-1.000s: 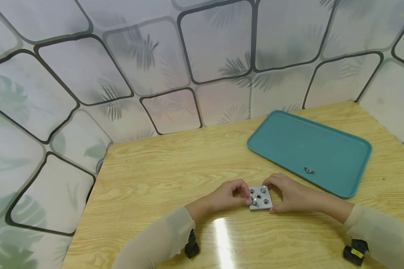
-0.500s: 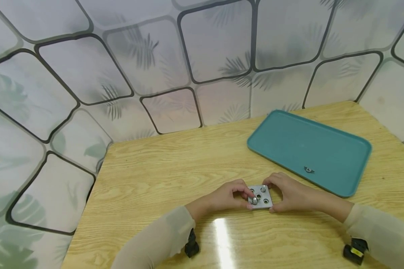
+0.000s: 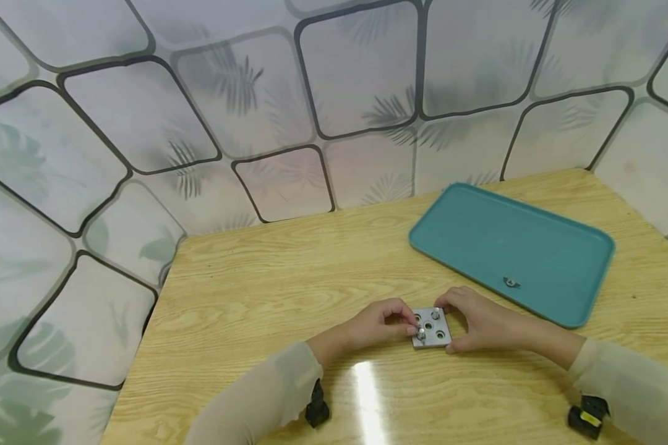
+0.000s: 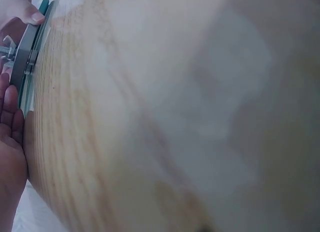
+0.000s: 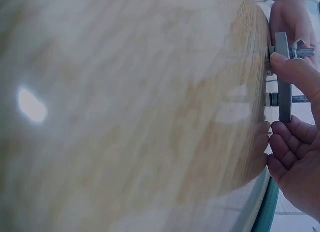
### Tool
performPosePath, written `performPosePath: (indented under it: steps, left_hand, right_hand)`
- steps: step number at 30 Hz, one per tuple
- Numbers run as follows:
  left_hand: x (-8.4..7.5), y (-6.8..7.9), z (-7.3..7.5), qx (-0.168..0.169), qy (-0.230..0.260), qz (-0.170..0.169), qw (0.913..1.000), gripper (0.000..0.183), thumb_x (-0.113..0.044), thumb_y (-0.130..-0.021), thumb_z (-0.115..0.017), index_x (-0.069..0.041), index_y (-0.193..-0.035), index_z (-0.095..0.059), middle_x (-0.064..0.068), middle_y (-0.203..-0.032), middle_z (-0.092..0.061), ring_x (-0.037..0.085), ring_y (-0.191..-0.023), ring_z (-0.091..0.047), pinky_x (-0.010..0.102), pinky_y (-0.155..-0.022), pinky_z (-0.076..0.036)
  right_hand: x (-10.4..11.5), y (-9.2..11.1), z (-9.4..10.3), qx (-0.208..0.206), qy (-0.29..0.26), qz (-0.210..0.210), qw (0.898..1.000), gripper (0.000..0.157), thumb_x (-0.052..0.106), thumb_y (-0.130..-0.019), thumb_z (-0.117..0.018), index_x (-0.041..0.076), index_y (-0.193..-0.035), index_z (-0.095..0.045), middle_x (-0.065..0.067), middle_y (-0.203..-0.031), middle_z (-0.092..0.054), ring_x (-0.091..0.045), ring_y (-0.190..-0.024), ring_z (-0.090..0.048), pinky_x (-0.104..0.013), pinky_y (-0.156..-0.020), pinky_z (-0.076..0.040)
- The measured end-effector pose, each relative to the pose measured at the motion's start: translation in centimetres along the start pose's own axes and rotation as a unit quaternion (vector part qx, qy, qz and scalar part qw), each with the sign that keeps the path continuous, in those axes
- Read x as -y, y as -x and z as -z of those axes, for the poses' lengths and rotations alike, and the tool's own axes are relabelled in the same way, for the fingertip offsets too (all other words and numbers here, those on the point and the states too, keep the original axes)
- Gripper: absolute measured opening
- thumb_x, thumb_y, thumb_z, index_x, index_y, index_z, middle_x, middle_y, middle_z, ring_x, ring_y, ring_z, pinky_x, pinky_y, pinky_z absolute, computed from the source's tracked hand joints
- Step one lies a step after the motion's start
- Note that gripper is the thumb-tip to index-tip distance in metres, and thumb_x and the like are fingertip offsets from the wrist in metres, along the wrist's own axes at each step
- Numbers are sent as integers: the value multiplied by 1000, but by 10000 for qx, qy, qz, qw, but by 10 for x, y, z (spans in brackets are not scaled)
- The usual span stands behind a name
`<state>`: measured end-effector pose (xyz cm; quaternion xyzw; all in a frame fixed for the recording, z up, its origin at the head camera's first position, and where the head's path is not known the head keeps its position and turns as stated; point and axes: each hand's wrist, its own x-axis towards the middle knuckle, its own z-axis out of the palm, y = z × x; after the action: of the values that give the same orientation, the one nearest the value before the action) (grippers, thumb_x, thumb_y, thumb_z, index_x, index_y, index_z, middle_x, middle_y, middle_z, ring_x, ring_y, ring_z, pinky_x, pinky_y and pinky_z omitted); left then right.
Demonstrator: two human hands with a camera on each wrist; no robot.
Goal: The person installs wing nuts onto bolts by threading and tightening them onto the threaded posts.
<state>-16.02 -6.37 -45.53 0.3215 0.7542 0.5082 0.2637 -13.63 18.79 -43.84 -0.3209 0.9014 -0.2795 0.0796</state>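
A small square metal plate (image 3: 437, 341) with several round holes lies near the table's front, two bolts standing up through it. On the near-left bolt sits a wing nut (image 5: 299, 44); the other bolt (image 3: 435, 314) stands bare at the far right corner. My left hand (image 3: 381, 324) has its thumb and index finger at the wing nut, pinching it by the plate's left edge. My right hand (image 3: 481, 321) grips the plate from the right, thumb at the near corner and fingers at the far one. Bolt heads (image 5: 271, 99) show under the plate in the right wrist view.
A teal tray (image 3: 512, 228) lies at the back right of the wooden table (image 3: 267, 272). One loose wing nut (image 3: 511, 282) rests on it near the front edge. A patterned curtain (image 3: 362, 74) stands behind the table.
My left index finger reached over the wing nut half a second ago and has now drawn back left. The wing nut has turned on its bolt. My right hand has kept its grip.
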Motion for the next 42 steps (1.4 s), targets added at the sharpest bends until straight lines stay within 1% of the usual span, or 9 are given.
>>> performPosePath:
  steps: [6, 9, 13, 16, 21, 24, 33, 37, 42]
  left_hand:
    - [1, -1, 0, 213, -394, -376, 9983, 26, -11, -80, -75, -7, -105, -69, 5, -94, -60, 2, -87, -50, 17, -81, -42]
    - [2, -1, 0, 230, -510, -444, 9974, 27, -12, -81, -75, -7, -106, -70, 5, -93, -59, 2, -86, -49, 16, -81, -41]
    - [4, 0, 0, 196, -397, -375, 9983, 25, -12, -85, -72, -7, -109, -67, 1, -90, -57, 1, -84, -48, 16, -78, -41]
    - [6, 0, -1, 39, -200, -157, 9997, 23, -13, -87, -69, -8, -109, -62, -3, -89, -56, 1, -83, -50, 16, -76, -42]
    - [5, 1, -2, -105, 33, 90, 9999, 14, -14, -88, -68, -8, -97, -58, -6, -87, -57, 1, -82, -52, 17, -75, -44]
    - [4, 2, -2, -46, 26, 84, 10000, 13, -14, -87, -69, -9, -96, -62, -5, -88, -59, 1, -83, -53, 18, -77, -44]
    - [1, 2, -1, 185, -299, -124, 9993, 28, -14, -79, -77, -10, -106, -69, -1, -95, -58, 1, -88, -50, 17, -83, -42]
    - [2, 1, -1, 176, -359, -258, 9989, 26, -13, -82, -75, -9, -107, -68, 1, -92, -56, 2, -86, -48, 17, -81, -41]
    - [2, 1, -1, 21, -43, -80, 10000, 18, -12, -87, -69, -8, -104, -62, -4, -89, -55, 2, -83, -50, 16, -76, -42]
  right_hand:
    - [0, 1, 0, 26, -19, -3, 10000, 62, 38, -68, -83, 5, -113, -57, 1, -105, -56, -17, -98, -50, -38, -84, -45]
    - [1, 1, 0, 79, -26, -70, 9999, 62, 37, -67, -84, 6, -113, -56, 2, -106, -56, -17, -99, -50, -38, -85, -44]
    - [1, 1, -1, 80, -14, -85, 9999, 62, 36, -68, -84, 6, -114, -56, 2, -106, -56, -17, -100, -50, -38, -85, -45]
    - [0, 1, -1, 43, -24, 28, 10000, 62, 37, -68, -83, 5, -113, -56, 0, -107, -57, -18, -100, -51, -39, -85, -45]
    - [0, 1, -3, -22, 16, 104, 9999, 61, 38, -68, -83, 5, -112, -57, 1, -106, -57, -17, -99, -51, -38, -85, -45]
    - [-1, 0, -4, -17, 45, 71, 10000, 60, 37, -67, -84, 7, -112, -57, 3, -105, -56, -15, -98, -50, -37, -84, -44]
    - [-2, 1, -4, 50, 16, -13, 10000, 59, 37, -68, -83, 9, -112, -56, 5, -105, -55, -14, -98, -50, -38, -85, -44]
    - [-2, 0, -3, 58, 34, -29, 10000, 59, 36, -68, -83, 8, -113, -56, 4, -105, -55, -14, -99, -50, -38, -85, -44]
    - [-1, 0, -2, 77, 34, -52, 10000, 59, 36, -68, -83, 8, -113, -56, 4, -106, -55, -15, -99, -50, -38, -85, -44]
